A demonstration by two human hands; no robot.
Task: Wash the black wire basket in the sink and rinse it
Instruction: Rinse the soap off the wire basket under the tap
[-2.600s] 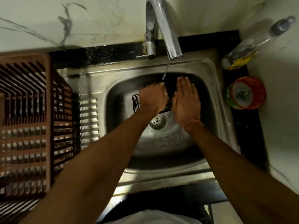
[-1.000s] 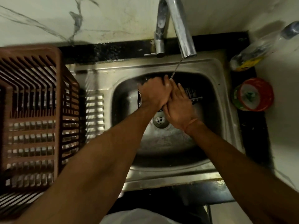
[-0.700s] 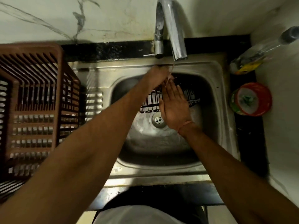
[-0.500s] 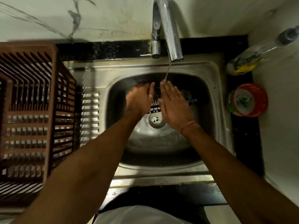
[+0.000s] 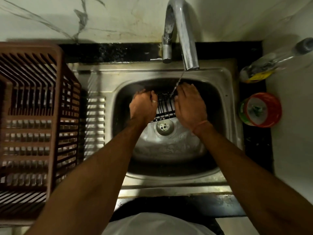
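Crowding the sink (image 5: 225, 99) on the left is a brown plastic dish rack (image 5: 33, 116), its slatted wall standing just beside the steel draining ribs. On the right, on the black counter (image 5: 255, 150), stands a round tub (image 5: 260, 110) with a red rim, and behind it a clear bottle (image 5: 271, 63) with a yellow label lies tilted toward the corner wall. The tap (image 5: 186, 39) arches out from the back ledge over the bowl, and a thin stream of water (image 5: 177, 83) falls from its spout.

The black wire basket (image 5: 165, 106) sits inside the bowl, toward its back wall, just beyond the drain (image 5: 163, 127). The left hand (image 5: 143, 106) is curled closed over the basket's left end, and the right hand (image 5: 190, 104) lies over its right end with fingers bent down around it; only the middle bars show between them. The stream lands at the basket's back edge, just beside the right hand's fingers. Whether anything lies in the basket cannot be told. The tub holds something greenish, too blurred to make out.

The near half of the bowl, in front of the drain, is wet, bare steel. Both forearms cross the sink's front rim.
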